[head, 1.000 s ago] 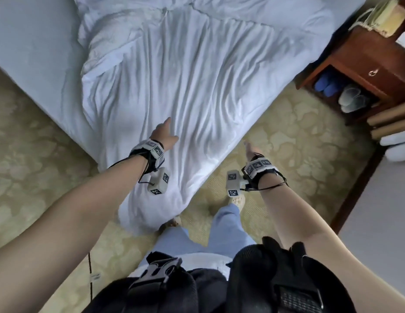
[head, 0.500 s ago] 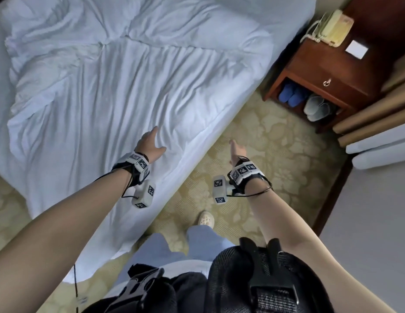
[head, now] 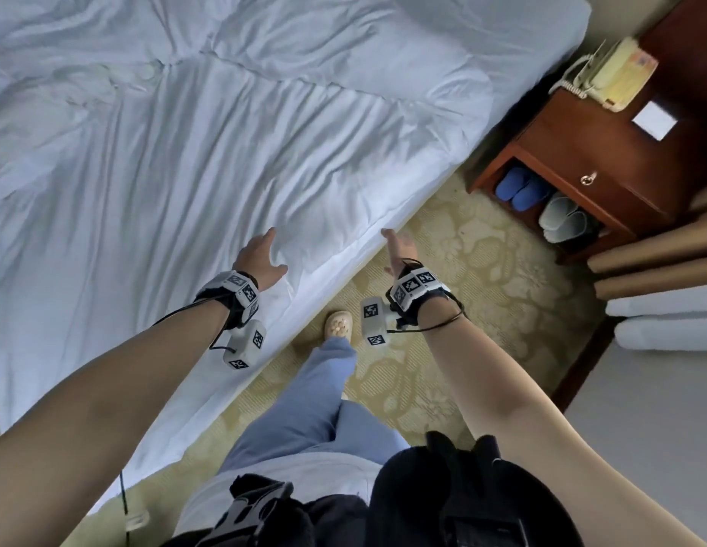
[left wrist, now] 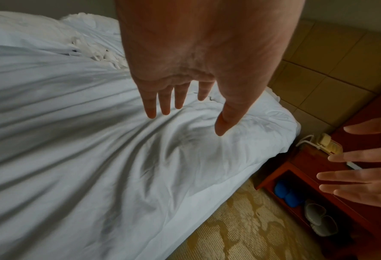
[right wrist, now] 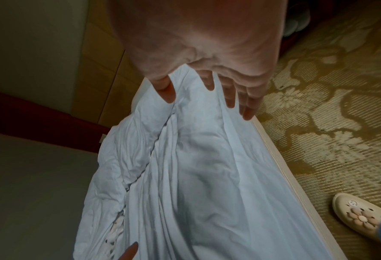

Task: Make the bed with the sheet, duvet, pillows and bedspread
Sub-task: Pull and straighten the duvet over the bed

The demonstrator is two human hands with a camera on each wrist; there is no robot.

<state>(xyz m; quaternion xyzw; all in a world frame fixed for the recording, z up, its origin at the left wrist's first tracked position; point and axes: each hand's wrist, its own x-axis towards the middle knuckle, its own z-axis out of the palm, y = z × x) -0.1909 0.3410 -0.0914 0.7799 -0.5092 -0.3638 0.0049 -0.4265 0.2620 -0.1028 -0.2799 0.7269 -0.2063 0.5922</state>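
from my head, the white duvet point(head: 233, 152) lies on the bed, its long wrinkles running from my left hand point(head: 261, 256) up toward the far left. my right hand point(head: 397, 248) is by its edge. by each wrist, both hands' fingers are straight and spread, holding nothing.

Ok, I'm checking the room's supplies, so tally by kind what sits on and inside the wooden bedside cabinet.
Telephone: 1
White paper pad: 1
Blue slippers: 2
Grey slippers: 2
Total: 6
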